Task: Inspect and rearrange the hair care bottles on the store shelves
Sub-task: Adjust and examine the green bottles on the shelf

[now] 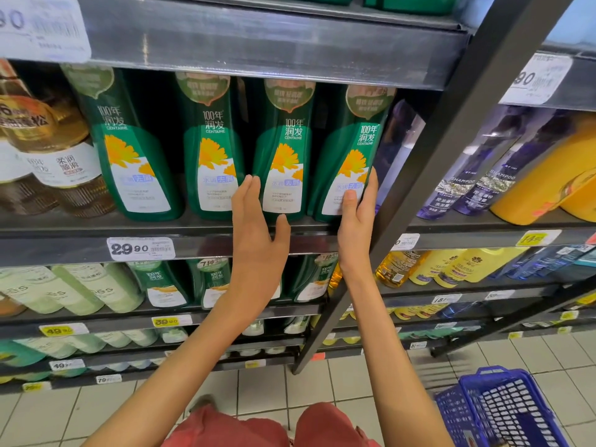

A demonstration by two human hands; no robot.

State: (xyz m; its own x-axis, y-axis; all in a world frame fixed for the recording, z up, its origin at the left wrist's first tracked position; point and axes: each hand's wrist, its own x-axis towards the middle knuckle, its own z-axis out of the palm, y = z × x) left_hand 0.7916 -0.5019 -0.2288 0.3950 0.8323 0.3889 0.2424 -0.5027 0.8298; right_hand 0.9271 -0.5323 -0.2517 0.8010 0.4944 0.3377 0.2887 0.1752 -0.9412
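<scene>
Several green Centaine shampoo bottles with orange flower labels stand in a row on the shelf point(193, 227) in front of me. My right hand point(356, 217) grips the rightmost green bottle point(351, 150) near its base, thumb on the label and fingers around its right edge. My left hand point(258, 227) is open beside the third green bottle point(283, 150), fingers along that bottle's left edge and thumb near its base. Two more green bottles point(213, 146) stand to the left.
Amber bottles point(48, 150) sit at the far left. A dark shelf upright point(445, 150) rises just right of my right hand, with purple point(474, 175) and yellow bottles point(541, 175) beyond. Lower shelves hold more bottles. A blue shopping basket point(503, 408) rests on the tiled floor.
</scene>
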